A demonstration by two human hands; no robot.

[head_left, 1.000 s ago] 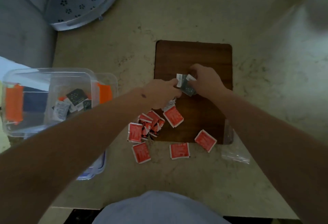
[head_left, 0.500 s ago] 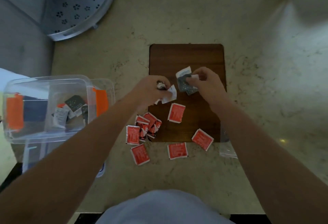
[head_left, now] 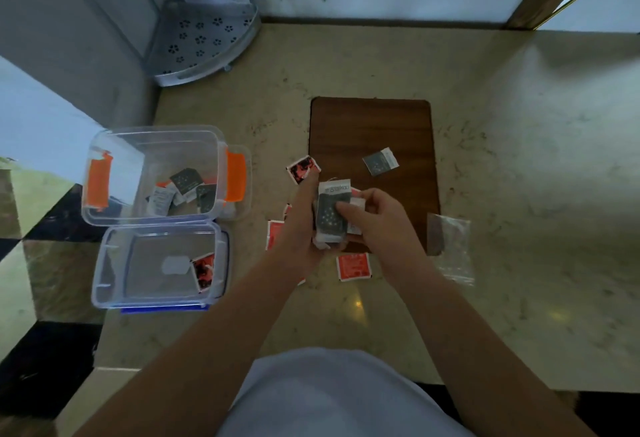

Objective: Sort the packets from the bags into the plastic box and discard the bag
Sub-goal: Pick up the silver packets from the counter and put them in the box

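My left hand [head_left: 300, 225] cups a stack of grey packets [head_left: 331, 214] over the near edge of the brown wooden board [head_left: 370, 131]. My right hand [head_left: 377, 218] presses fingers on the stack's right side. One grey packet [head_left: 380, 161] lies alone on the board. Red packets lie around the hands: one [head_left: 302, 168] at the board's left edge, one [head_left: 354, 266] near the front, one [head_left: 274, 232] partly hidden by my left wrist. The clear plastic box [head_left: 152, 138] with orange clips stands at left, holding several grey and white packets. An empty clear bag [head_left: 452, 246] lies right of the board.
The box's clear lid [head_left: 138, 263] lies in front of the box with a red packet [head_left: 203, 270] on it. A grey perforated corner rack [head_left: 204, 38] stands at the back left. The counter drops off on the left to a checkered floor.
The hands came together and drew nearer, now gripping one stack of grey packets. One grey packet was left on the board. The camera view shifted, showing the box and lid more fully.
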